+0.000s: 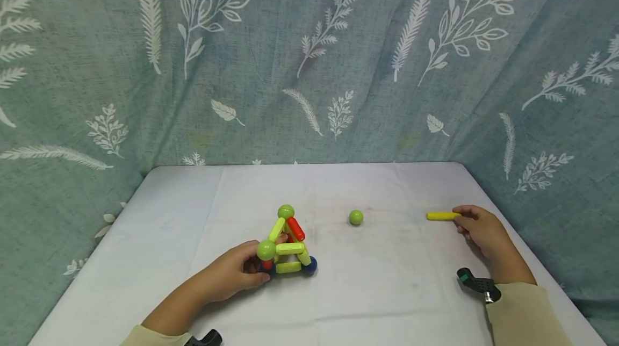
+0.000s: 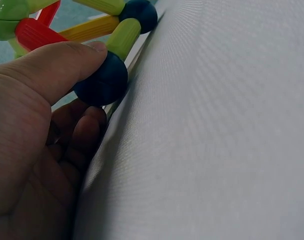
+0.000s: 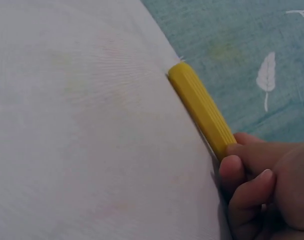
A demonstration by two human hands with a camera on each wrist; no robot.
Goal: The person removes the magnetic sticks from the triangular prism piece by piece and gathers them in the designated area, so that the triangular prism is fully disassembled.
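Observation:
My left hand (image 1: 237, 272) grips the near left corner of a small frame built of magnetic rods and balls. In the left wrist view the thumb presses a dark blue ball (image 2: 104, 82), with the fingers curled beneath it. Green balls (image 1: 266, 250) top the frame, joined by light green rods (image 1: 289, 249) and a red rod (image 1: 296, 229); a yellow-orange rod (image 2: 94, 29) shows low in it. Far to the right, my right hand (image 1: 483, 230) pinches one end of a ridged yellow rod (image 3: 202, 107) between thumb and fingers, close to the tabletop.
A loose green ball (image 1: 355, 217) lies on the white-covered table (image 1: 367, 281), between the frame and the yellow rod. Behind and beside the table hangs a green curtain (image 1: 271, 77) with white leaf prints.

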